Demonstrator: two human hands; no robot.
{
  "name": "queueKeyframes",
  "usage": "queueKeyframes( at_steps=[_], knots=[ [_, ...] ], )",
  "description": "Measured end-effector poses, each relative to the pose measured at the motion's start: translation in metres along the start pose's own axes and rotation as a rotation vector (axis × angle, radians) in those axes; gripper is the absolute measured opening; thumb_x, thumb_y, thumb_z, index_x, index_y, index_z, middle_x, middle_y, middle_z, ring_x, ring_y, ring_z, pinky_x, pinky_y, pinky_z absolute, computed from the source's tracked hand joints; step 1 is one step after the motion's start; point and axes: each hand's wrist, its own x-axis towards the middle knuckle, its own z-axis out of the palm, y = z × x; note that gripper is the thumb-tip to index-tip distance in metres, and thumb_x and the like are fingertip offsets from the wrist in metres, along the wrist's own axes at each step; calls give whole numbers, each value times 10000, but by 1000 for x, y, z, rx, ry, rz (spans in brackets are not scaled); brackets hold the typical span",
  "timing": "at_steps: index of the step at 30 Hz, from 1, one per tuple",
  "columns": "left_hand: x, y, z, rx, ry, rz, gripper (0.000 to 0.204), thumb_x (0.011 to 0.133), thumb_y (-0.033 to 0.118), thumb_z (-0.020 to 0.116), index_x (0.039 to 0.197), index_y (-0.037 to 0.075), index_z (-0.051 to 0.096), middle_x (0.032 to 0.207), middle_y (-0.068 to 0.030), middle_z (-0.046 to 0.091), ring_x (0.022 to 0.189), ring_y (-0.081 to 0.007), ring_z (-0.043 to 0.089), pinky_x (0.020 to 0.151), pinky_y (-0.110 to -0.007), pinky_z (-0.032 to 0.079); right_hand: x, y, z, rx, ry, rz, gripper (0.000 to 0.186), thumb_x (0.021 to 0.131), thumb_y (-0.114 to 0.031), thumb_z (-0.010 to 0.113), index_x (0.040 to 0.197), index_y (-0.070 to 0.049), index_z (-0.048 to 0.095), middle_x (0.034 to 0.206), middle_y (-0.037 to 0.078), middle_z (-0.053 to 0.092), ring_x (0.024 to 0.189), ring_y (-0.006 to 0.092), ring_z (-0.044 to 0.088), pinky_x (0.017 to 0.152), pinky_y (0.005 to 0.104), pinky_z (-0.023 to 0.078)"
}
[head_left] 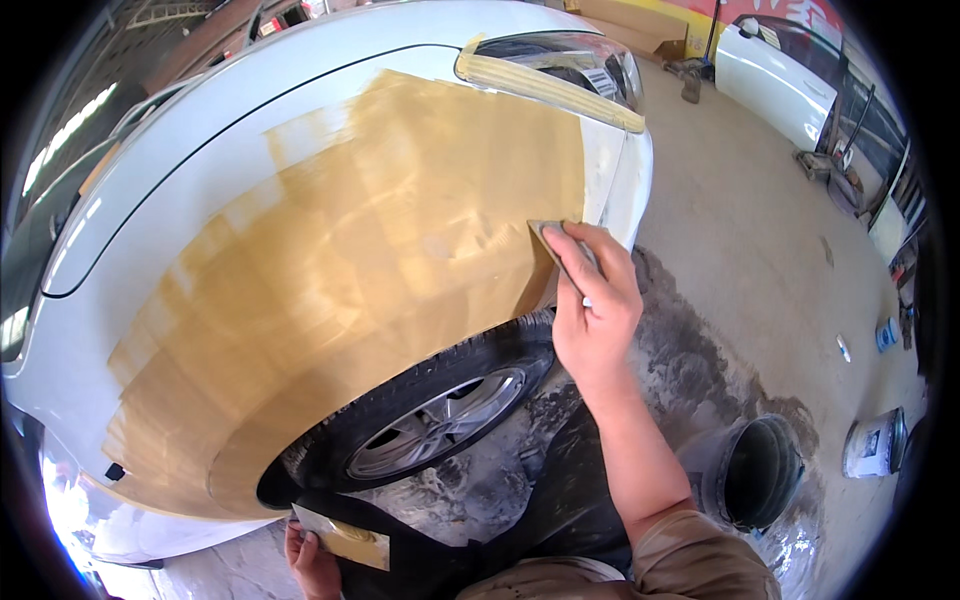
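Note:
A white car's front fender (pixel 215 190) fills the middle, with tan body filler (pixel 400 220) spread in broad overlapping strokes above the wheel arch. My right hand (pixel 600 310) is closed on a putty spreader (pixel 545 238), its edge against the filler near the front end of the fender. Low at the left, my left hand (pixel 316 568) grips a flat putty board (pixel 345 537) by its edge, with yellowish filler smeared on it. Masking tape (pixel 550 92) runs along the headlight (pixel 590 65). Below the arch is the front wheel (pixel 440 430).
A grey bucket (pixel 755 470) stands on the wet, stained floor to my right. Farther right are a smaller pail (pixel 873 443) and a blue can (pixel 887 335). A detached white car door (pixel 775 80) leans at the back right, near a cardboard box (pixel 635 28).

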Motion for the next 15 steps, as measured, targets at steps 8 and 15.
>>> queueKeyframes(
  at_steps=[8, 15],
  knots=[
    [0, -1, -2, -1, 1, 1, 217, 936, 66, 605, 1122, 47, 496, 1126, -97, 638, 1067, -210, 637, 972, -373, 518, -38, -8, 14, -8, 96, 0, 575, 681, 129, 679, 1173, -156, 763, 1160, 107, 683, 1109, 331, 610, 963, 419, 479],
    [-1, 0, -1, -7, 10, 0, 234, 937, 62, 602, 1144, 42, 494, 1130, -99, 635, 1074, -214, 634, 968, -373, 521, -57, -18, 21, -20, 124, -13, 506, 678, 83, 701, 1126, -139, 779, 1116, 104, 692, 1076, 334, 617, 929, 423, 469]
  ],
)
